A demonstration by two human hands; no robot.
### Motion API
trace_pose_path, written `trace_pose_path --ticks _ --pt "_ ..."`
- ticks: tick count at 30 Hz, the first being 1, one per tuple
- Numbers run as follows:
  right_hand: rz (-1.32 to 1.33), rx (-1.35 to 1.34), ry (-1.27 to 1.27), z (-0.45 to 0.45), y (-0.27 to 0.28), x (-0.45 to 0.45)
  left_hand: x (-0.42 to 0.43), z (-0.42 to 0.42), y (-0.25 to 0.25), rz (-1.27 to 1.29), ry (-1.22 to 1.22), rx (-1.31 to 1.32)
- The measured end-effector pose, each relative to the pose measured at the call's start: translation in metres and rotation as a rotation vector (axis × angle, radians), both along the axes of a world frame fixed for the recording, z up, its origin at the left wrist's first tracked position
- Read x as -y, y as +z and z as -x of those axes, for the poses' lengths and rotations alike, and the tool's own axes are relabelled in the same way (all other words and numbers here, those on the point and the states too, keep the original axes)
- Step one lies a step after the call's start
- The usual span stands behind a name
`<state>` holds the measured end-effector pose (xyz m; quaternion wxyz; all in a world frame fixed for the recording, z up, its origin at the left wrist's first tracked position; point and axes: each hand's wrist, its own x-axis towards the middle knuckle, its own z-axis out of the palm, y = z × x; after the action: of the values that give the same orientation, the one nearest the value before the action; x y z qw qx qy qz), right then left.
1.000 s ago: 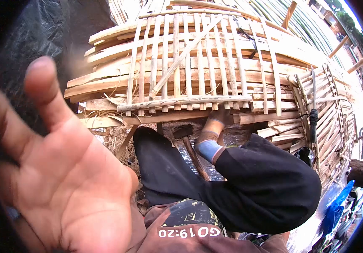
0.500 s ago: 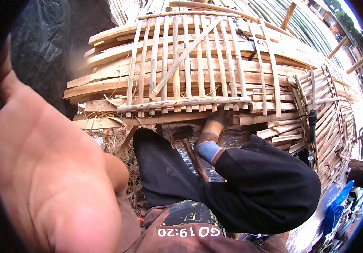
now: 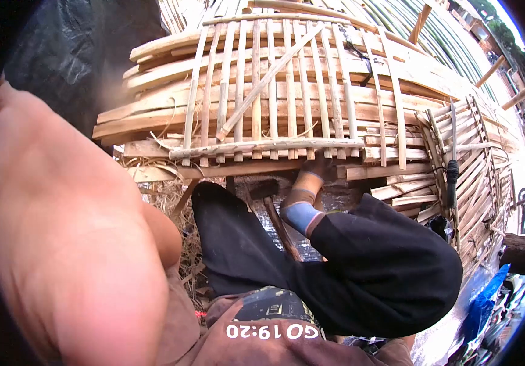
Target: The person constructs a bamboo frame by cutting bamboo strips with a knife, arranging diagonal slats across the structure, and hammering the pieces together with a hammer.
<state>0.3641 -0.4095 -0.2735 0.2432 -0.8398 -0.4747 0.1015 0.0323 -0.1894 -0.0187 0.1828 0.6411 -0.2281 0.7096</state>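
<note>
My left hand (image 3: 82,232) fills the left side of the view, very near the camera, its palm towards me. Its fingers run past the dark rim of the picture, so their pose and anything in them are hidden. My right hand is not in view. Beyond my knees lies a ladder-like bamboo frame (image 3: 262,147) of several slats between two rails. One loose stick (image 3: 268,82) lies slantwise across it. Between my legs rests a hammer (image 3: 278,222) with a wooden handle. My socked foot (image 3: 302,204) is beside it, toes at the frame's near rail.
Split bamboo strips (image 3: 146,82) are stacked under the frame. On the right, a knife with a black handle (image 3: 452,183) lies against a second slatted bamboo piece (image 3: 476,165). A dark plastic sheet (image 3: 73,61) hangs at the left; blue plastic (image 3: 487,299) shows lower right.
My left hand has shifted slightly, and the finger that showed at the upper left edge is now out of sight. The bamboo frame, stick and hammer stay in place.
</note>
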Motion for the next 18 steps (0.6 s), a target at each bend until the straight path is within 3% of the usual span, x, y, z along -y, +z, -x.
trace_pose_path --ticks 18 --pt "0.001 -0.015 -0.03 -0.008 -0.015 0.012 -0.03 0.01 0.001 -0.03 -0.044 -0.011"
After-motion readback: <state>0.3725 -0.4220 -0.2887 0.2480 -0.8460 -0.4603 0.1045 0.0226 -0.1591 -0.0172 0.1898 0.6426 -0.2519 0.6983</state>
